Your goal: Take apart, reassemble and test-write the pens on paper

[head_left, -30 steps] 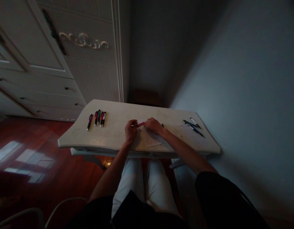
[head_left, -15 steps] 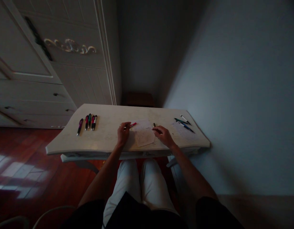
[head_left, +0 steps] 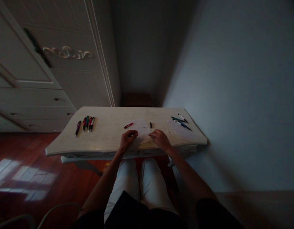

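Observation:
My left hand (head_left: 128, 138) is over the left side of a white sheet of paper (head_left: 141, 124), its thumb and fingers drawn together in a pinch. Anything between those fingertips is too small to make out. Across from it, my right hand (head_left: 160, 139) also pinches, at the right side of the sheet; what it grips, if anything, cannot be told. A short red pen part (head_left: 128, 125) with a dark end lies beyond my left hand. Beyond my right hand rests a short black pen part (head_left: 150, 125) beside the sheet's edge.
At the left of the white table (head_left: 108, 127) several pens (head_left: 89, 124) lie in a row, a purple pen (head_left: 77, 128) among them. On the right, several more pens (head_left: 181, 123) lie by a second sheet (head_left: 185, 132). A wardrobe (head_left: 94, 79) and a wall (head_left: 233, 95) stand beyond.
The red pen part has left my left hand and the black part my right hand; both now lie on the table. My hands have moved nearer each other over the paper.

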Available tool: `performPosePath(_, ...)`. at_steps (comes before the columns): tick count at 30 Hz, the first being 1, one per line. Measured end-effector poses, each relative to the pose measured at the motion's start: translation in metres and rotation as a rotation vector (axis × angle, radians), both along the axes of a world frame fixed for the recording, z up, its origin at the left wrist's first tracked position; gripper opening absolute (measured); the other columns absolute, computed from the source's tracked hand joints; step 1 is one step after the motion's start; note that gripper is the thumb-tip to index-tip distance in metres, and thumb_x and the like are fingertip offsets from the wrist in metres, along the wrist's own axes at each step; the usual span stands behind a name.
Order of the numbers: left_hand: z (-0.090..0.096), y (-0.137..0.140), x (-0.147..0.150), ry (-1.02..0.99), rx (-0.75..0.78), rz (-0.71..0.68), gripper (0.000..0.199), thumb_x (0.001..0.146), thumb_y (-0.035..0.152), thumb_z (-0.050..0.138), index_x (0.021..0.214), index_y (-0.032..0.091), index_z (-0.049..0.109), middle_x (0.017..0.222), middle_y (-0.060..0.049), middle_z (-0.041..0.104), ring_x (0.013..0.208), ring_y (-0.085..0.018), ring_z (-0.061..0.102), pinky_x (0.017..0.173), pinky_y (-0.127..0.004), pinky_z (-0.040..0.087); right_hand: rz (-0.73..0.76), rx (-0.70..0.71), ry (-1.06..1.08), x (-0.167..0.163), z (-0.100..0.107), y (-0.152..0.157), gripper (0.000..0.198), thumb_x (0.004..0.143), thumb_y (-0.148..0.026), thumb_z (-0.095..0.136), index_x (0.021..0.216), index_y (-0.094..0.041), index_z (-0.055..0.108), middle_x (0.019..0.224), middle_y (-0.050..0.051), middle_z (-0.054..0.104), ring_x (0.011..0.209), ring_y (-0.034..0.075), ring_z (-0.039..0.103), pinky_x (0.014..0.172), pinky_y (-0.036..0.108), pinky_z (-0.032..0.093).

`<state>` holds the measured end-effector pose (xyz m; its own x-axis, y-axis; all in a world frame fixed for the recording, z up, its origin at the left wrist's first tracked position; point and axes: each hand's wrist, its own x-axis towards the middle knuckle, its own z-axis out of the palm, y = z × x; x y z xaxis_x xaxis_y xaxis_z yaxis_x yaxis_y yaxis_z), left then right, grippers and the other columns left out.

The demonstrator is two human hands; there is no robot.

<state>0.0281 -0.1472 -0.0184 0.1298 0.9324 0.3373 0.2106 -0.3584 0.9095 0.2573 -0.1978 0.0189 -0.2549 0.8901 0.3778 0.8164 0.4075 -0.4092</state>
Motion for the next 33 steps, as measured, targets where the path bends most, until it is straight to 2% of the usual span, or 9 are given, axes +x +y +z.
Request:
performPosePath(6,-0.006,-0.002,0.004,0.055,0.023,-0.054,0.023,0.077,0.042,0.069,0.084,0.021,0.074,0.086,-0.006,0.076,0.076,-0.019,0.068,0.066,-0.029,0.053,-0.027,-0.015,-0.174,-0.017,0.011,0.005,0.022,0.087,-0.01,0.065,0.102,-0.023,0.076,0.095,0.006,0.07,0.091,0.019,0.062,0.081,0.031,0.044)
performPosePath(15,-0.004,-0.002,0.001,0.071,0.006,-0.034,0.025,0.076,0.043,0.07,0.085,0.02,0.075,0.086,-0.007,0.076,0.071,-0.019,0.067,0.064,-0.028,0.051,-0.02,0.01,-0.219,-0.031,0.005,0.009,0.018,0.089,-0.016,0.065,0.1,-0.024,0.077,0.093,0.005,0.07,0.091,0.018,0.06,0.081,0.03,0.042)
performPosePath(27,-0.006,-0.004,0.001,0.101,0.037,-0.101,0.019,0.075,0.035,0.068,0.085,0.019,0.074,0.078,-0.005,0.075,0.066,-0.016,0.067,0.06,-0.026,0.051,0.037,0.037,-0.3,-0.036,0.004,0.015,0.016,0.089,-0.017,0.064,0.095,-0.024,0.077,0.09,0.006,0.07,0.09,0.019,0.06,0.08,0.031,0.04)
performPosePath(33,-0.01,-0.004,0.0,0.133,0.066,-0.101,0.017,0.075,0.031,0.068,0.084,0.019,0.074,0.077,-0.005,0.074,0.064,-0.015,0.065,0.06,-0.025,0.051,0.054,0.079,-0.284,-0.042,0.007,0.018,0.015,0.089,-0.016,0.064,0.095,-0.024,0.076,0.09,0.004,0.073,0.092,0.02,0.061,0.088,0.035,0.036)
